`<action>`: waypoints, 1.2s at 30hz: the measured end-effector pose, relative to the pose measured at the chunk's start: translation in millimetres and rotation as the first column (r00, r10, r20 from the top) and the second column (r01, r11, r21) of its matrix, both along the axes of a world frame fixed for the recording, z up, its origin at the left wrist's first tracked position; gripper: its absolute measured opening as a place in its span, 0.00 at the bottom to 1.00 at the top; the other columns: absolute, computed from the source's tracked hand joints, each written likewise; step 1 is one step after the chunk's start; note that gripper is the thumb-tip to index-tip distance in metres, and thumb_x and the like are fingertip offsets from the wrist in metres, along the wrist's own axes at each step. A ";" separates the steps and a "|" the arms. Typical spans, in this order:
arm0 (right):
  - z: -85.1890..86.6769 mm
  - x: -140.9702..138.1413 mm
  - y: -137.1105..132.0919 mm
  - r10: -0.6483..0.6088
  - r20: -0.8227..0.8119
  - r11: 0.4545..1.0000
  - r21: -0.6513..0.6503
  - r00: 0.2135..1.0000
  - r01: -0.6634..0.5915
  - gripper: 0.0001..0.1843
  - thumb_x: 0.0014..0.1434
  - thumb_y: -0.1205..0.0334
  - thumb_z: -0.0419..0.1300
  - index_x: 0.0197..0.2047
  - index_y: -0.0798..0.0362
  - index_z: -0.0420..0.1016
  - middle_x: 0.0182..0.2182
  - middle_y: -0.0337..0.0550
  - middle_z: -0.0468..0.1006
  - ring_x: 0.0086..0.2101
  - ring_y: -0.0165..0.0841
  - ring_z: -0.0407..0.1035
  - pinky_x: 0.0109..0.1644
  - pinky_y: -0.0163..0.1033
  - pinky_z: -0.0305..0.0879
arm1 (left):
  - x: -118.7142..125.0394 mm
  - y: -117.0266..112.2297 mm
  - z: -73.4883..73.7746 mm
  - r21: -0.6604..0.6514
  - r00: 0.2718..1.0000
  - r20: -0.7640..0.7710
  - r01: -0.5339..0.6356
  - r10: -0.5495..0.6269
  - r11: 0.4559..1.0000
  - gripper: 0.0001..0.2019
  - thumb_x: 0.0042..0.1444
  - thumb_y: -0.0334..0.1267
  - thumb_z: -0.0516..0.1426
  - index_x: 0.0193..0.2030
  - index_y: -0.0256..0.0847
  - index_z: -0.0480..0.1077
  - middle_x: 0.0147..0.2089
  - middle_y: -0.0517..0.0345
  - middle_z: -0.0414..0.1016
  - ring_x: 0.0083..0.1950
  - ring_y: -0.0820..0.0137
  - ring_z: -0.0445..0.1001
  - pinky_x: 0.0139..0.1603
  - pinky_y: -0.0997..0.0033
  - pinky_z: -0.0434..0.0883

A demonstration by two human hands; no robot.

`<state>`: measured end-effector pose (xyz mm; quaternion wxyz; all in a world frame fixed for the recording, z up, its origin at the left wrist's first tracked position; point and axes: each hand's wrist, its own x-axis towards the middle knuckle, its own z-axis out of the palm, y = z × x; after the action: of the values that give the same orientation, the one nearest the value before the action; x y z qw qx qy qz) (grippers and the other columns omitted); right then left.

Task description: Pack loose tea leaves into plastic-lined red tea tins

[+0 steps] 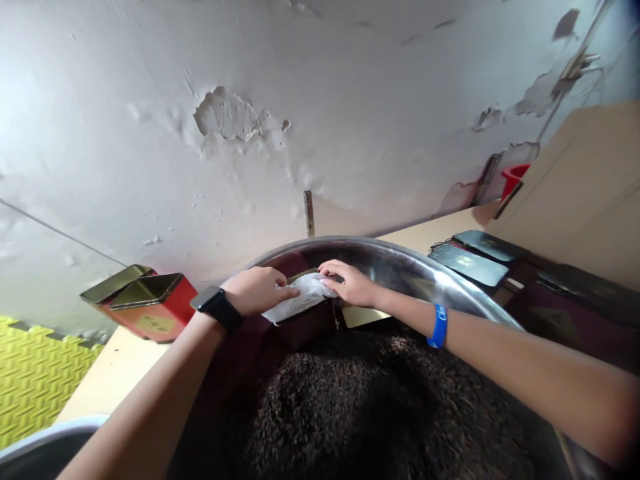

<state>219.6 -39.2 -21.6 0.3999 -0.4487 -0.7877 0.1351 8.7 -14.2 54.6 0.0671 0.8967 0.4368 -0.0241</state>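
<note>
While your left hand point(257, 291) and right hand point(350, 283) pinched a white packet point(295, 300) from either side, you worked above a steel basin point(380, 261) of dark leaves point(345, 407).

The only legible lettering is on the blue wristband point(439, 325) around the right forearm point(525, 373): white letters that seem to begin "Chi", the rest curving out of sight. Left of the steel basin point(390, 261), the red tin point(150, 313) carries a yellow label point(156, 325) with a short line of dark characters, too small and blurred to read. Right of the basin, the dark tins point(467, 265) have small pale marks on their lids, also unreadable, and beyond them a faint tan label point(553, 325) sits on a dark surface, equally illegible
</note>
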 end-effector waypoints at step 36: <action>10.2 -11.5 -21.5 -0.333 0.388 0.941 0.074 0.859 0.331 0.11 0.58 0.63 0.48 0.34 0.53 0.70 0.28 0.44 0.74 0.30 0.32 0.66 0.33 0.35 0.55 | 39.0 -4.1 -46.8 0.144 0.973 0.135 0.170 -0.189 0.975 0.08 0.45 0.30 0.51 0.30 0.36 0.69 0.32 0.49 0.73 0.34 0.62 0.70 0.32 0.68 0.63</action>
<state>208.1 -60.8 -11.4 0.2513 -0.5945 -0.7632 -0.0311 47.7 -18.3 7.8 0.0375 0.9344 0.3483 0.0654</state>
